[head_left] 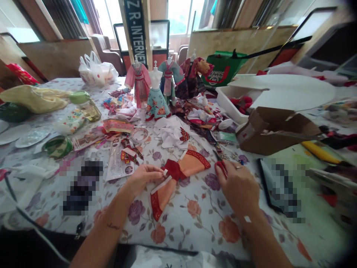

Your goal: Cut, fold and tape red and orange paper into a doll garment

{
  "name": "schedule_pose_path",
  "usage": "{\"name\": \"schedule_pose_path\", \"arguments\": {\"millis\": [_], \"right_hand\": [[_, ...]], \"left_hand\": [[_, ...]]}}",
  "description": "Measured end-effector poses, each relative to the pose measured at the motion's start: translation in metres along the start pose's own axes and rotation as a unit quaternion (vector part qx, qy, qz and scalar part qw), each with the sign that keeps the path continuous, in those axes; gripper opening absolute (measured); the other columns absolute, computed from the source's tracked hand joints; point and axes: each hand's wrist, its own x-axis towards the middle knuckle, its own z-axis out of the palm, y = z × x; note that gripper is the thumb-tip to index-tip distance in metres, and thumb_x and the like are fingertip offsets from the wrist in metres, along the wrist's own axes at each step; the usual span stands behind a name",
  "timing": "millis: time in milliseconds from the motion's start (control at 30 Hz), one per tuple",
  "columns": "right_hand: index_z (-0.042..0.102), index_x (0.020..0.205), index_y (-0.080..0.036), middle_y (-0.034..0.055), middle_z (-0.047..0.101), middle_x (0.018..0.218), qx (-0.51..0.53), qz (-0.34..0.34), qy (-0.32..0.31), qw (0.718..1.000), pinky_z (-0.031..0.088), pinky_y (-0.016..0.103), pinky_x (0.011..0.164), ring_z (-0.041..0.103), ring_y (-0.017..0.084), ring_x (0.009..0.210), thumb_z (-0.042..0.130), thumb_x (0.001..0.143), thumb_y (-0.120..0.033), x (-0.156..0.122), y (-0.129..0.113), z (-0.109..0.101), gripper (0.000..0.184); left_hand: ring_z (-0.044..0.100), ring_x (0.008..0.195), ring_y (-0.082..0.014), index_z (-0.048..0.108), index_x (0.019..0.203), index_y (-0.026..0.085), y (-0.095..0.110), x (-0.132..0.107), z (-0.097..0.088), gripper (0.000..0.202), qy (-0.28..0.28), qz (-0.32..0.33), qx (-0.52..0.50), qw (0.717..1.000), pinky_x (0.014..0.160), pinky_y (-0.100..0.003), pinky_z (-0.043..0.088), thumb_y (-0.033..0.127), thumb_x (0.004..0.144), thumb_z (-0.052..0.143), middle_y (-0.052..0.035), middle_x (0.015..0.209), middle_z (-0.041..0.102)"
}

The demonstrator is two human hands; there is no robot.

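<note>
Although a pixelated patch (82, 188) hides whatever lies left of the hands, the left hand (143, 178) shows clearly, its fingertips pinching a white strip (166, 173) beside the red knot (173, 169) of a small orange garment (164, 199). The garment lies flat on the floral tablecloth (178, 229), its long axis running from lower left to upper right. The right hand (237, 188) curls around a red scrap (220, 167), mostly hidden by its fingers, just beyond the garment's upper end. Another pixelated patch (284, 190) blurs the area further right.
</note>
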Motion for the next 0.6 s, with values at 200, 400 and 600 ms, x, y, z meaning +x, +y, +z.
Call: {"name": "schedule_pose_path", "arguments": {"millis": [200,400,600], "right_hand": [[0.045,0.135,-0.025,0.0087,0.035,0.147,0.161,-0.36,-0.034,0.918,0.024,0.052,0.107,0.026,0.03,0.135,0.05,0.09,-0.034,-0.023,-0.061,-0.006,0.046],[0.041,0.137,-0.024,0.0085,0.026,0.151,0.161,-0.356,-0.078,0.917,0.017,0.059,0.108,0.016,0.033,0.139,0.05,0.089,-0.043,-0.027,-0.062,0.004,0.053],[0.059,0.118,-0.016,0.0165,0.053,0.128,0.285,-0.225,-0.013,0.932,0.041,0.046,0.096,0.047,0.028,0.119,0.047,0.091,-0.032,-0.022,-0.052,0.006,0.033]], "left_hand": [[0.064,0.07,-0.0141,0.073,0.075,0.012,0.0,-0.001,0.003,0.021,-0.015,0.002,-0.029,0.999,0.076,-0.026,0.049,0.023,0.059,0.08,-0.0058,0.074,0.07],[0.063,0.071,-0.0141,0.073,0.078,0.011,0.0,-0.001,0.003,0.025,-0.001,0.007,-0.024,1.0,0.075,-0.025,0.049,0.024,0.058,0.081,-0.0063,0.077,0.07],[0.05,0.047,-0.0063,0.07,0.078,0.013,0.003,0.002,0.0,0.021,0.122,0.141,0.102,0.977,0.043,-0.02,0.037,0.031,0.067,0.072,-0.0056,0.087,0.067]]}}
